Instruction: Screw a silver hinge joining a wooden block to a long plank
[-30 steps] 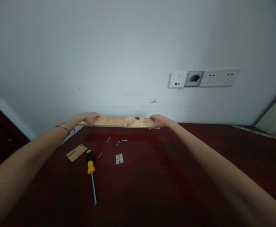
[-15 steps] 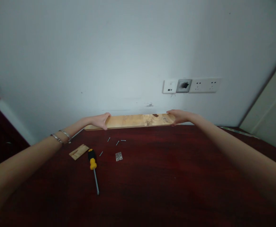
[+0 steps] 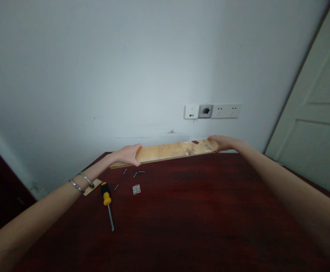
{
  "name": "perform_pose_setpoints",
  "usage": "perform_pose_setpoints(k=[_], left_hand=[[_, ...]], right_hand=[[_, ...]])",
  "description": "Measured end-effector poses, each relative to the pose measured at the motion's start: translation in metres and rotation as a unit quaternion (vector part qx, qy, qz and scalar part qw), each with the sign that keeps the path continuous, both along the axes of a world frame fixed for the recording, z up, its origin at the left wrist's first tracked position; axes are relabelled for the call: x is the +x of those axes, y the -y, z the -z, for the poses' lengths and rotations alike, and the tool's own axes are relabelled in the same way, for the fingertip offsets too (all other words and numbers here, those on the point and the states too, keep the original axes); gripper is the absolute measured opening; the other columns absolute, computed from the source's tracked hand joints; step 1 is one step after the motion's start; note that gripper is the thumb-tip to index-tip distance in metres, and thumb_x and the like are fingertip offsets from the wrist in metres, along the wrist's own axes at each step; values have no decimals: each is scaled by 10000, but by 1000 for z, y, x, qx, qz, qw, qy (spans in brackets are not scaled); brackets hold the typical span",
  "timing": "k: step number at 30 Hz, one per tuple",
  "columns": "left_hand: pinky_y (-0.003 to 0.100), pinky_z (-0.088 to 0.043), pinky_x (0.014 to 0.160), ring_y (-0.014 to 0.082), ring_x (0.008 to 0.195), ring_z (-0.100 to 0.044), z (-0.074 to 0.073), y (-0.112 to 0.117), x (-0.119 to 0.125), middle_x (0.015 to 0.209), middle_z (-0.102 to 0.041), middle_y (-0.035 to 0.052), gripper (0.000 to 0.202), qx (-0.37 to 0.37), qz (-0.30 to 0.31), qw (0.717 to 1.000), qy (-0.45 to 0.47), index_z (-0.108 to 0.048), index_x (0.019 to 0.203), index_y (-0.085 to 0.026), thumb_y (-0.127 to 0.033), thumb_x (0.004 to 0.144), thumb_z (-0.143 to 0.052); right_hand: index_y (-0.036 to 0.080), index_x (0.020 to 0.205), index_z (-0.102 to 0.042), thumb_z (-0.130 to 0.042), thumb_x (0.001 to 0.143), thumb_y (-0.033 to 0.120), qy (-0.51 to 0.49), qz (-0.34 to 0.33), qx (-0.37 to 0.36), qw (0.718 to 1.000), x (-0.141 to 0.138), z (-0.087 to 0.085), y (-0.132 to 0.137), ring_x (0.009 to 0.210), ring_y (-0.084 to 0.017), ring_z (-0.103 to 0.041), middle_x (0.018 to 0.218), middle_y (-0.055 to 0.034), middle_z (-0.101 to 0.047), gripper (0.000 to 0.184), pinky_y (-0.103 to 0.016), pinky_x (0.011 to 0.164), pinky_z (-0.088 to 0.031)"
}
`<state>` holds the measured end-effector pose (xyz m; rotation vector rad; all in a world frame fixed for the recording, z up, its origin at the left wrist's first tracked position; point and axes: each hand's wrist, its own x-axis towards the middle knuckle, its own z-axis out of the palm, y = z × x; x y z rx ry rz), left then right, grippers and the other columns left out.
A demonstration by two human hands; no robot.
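Observation:
A long pale wooden board (image 3: 167, 151) spans the far side of the dark red table, close to the wall, its right end a little farther off than its left. My left hand (image 3: 129, 154) grips it near the left end, thumb on the near edge and fingers over the far one. At the other end my right hand (image 3: 221, 142) is closed on the board in the same way. Nearer to me lie a metal hinge (image 3: 136, 189), several loose screws (image 3: 135, 174) and a yellow and black screwdriver (image 3: 107, 200). My left forearm partly covers a small wooden piece (image 3: 93, 187).
The dark red tabletop (image 3: 182, 219) runs up to a pale wall (image 3: 142, 75). Sockets and switch plates (image 3: 212, 111) sit on the wall above the board's right part. A light panelled door (image 3: 312, 113) stands at the right.
Both hands have shifted the board rightward over the table, and its left end has come nearer to me. The view has turned slightly right. Screwdriver, hinge and screws lie as before.

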<state>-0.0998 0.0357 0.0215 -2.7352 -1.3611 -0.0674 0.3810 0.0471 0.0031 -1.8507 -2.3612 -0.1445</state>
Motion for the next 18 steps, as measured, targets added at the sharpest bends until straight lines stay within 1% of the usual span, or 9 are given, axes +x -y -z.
perform_pose_setpoints(k=[4,7,9,10,11,12,14,15,18], left_hand=[[338,-435,834,307,1021,-586,0,11,5,1165,-591,129,774,14,-10,1000,5,-416,1234,-162,-486,581,-678],[337,-443,808,303,995,-597,3,18,8,1143,-601,127,764,18,-36,999,17,-418,1231,-164,-484,586,-671],[338,-450,786,302,981,-603,8,22,11,1137,-601,129,769,23,-53,998,27,-406,1241,-161,-479,590,-662],[339,-453,781,302,978,-605,11,24,13,1134,-601,129,769,26,-58,997,33,-402,1244,-159,-479,592,-657],[339,-456,778,300,976,-607,14,25,16,1130,-602,127,764,28,-61,997,40,-401,1242,-160,-484,596,-649],[340,-459,778,298,975,-608,18,26,19,1126,-603,124,759,29,-64,996,47,-400,1239,-163,-494,600,-642],[347,-464,780,300,980,-609,25,28,26,1124,-603,126,771,25,-75,995,60,-394,1234,-162,-530,601,-634],[352,-467,779,305,984,-609,28,29,29,1125,-603,131,789,21,-85,994,64,-389,1236,-161,-550,595,-635],[363,-474,756,321,980,-616,36,35,42,1124,-608,143,819,7,-109,992,69,-389,1236,-167,-576,576,-648]], right_hand=[[87,1245,-534,-712,514,124,-75,6,60,995,10,-1,13,1139,-310,-565,1243,-188,-599,753,-383,976,-424],[63,1269,-507,-665,622,172,-144,21,132,980,8,1,29,1188,-300,-529,1296,-202,-557,674,-396,1007,-408],[82,1293,-479,-583,742,242,-216,39,186,958,-1,6,41,1174,-277,-540,1296,-186,-557,583,-411,979,-439],[87,1287,-479,-546,780,278,-268,50,212,939,-8,11,48,1106,-263,-583,1245,-180,-592,546,-412,934,-476],[101,1223,-539,-599,746,285,-429,57,242,868,-17,16,54,1045,-267,-609,1176,-166,-630,515,-426,912,-493],[115,1141,-589,-670,679,272,-579,72,253,772,-28,23,59,998,-265,-621,1109,-146,-656,495,-444,908,-498],[128,1099,-582,-660,689,305,-666,86,236,703,-55,37,68,906,-225,-648,1018,-113,-672,453,-417,836,-550],[139,1078,-575,-659,694,298,-708,90,211,668,-69,44,71,877,-205,-658,972,-93,-674,424,-391,815,-566],[167,1014,-553,-671,701,275,-772,81,135,615,-112,63,75,810,-182,-689,896,-60,-671,352,-348,754,-598]])
